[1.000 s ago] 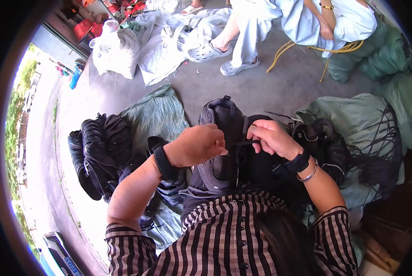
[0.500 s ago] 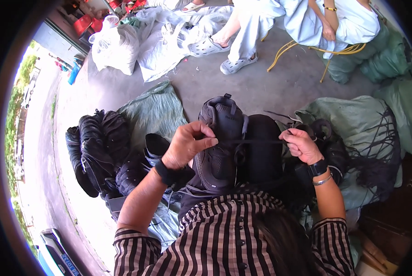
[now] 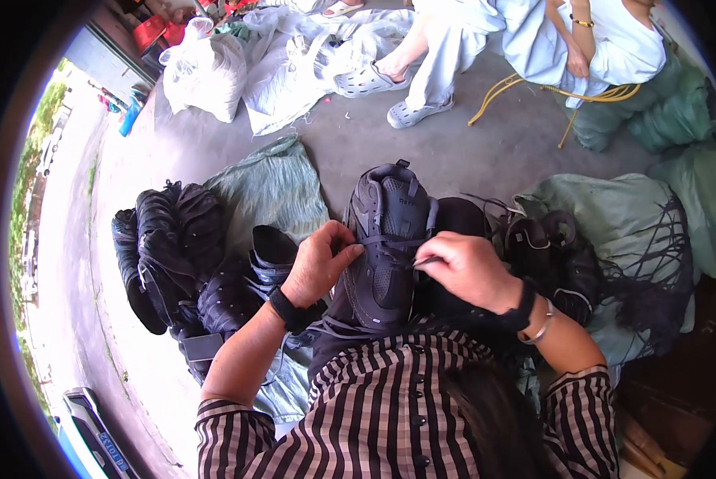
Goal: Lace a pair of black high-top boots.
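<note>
— Where I start at the far left of my left hand, what lies there?

— Well to the left of it I see a pile of black shoes (image 3: 170,255) heaped on a green sack (image 3: 274,188) spread over the concrete floor (image 3: 470,156). One more black shoe (image 3: 271,254) sits just beside my left wrist.

— And the left hand itself?

— My left hand (image 3: 319,270) is curled, fingers bent in, thumb and forefinger pinched on a black lace (image 3: 390,242) at the left side of the grey shoe (image 3: 386,239). A black band is round that wrist.

— Where is that grey shoe?

— Between my two hands, toe pointing away from me, heel toward my striped shirt (image 3: 390,407), resting on my lap. The lace runs across its upper from one hand to the other.

— The right hand?

— My right hand (image 3: 468,270) is closed into a loose fist, gripping the other end of the lace just right of the shoe. Whether it holds anything else I cannot tell.

— Further right?

— Near my right wrist more dark shoes (image 3: 553,251) lie on a green bag (image 3: 637,219). Beyond both hands, well apart, another person (image 3: 533,48) in pale clothes sits on the floor beside white bags (image 3: 206,72).
</note>
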A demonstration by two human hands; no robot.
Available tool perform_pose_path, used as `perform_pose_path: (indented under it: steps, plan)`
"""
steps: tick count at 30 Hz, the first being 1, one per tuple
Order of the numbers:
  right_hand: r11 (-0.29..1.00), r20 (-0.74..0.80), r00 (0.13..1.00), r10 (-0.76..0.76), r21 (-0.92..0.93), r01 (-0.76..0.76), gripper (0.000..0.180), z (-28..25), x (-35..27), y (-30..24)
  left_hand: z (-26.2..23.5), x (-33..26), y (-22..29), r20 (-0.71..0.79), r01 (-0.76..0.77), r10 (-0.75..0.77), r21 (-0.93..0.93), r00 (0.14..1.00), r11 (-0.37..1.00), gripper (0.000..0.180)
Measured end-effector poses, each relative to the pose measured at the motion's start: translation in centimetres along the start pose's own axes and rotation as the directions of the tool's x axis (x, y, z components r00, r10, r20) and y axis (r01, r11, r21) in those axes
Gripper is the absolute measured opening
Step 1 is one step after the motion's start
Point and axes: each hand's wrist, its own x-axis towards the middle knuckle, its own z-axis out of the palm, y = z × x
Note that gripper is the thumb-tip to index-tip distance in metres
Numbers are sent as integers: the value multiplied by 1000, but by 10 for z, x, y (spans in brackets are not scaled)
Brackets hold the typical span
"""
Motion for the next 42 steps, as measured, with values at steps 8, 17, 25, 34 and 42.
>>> perform_pose_path:
  steps: [8,17,25,34,42]
  plan:
    - [910,93,951,-295,-275,309,17,19,12,3,3,-7,-1,-87,-34,38,45,996,998,15]
    - [617,587,713,385,410,-671,6,-11,17,-17,-6,4,20,-83,-69,43,-344,996,936,10]
    - [987,279,948,151,15,-162,10,-26,-7,-7,-54,24,21,-216,-110,-36,-626,976,772,9]
    - [986,194,980,-42,-148,72,7,-18,1,11,-164,28,-21,-550,-374,-144,-715,823,591,5]
    - [979,-132,973,191,90,-180,13,-13,9,14,-146,2,11,-535,-291,-113,-610,837,737,5]
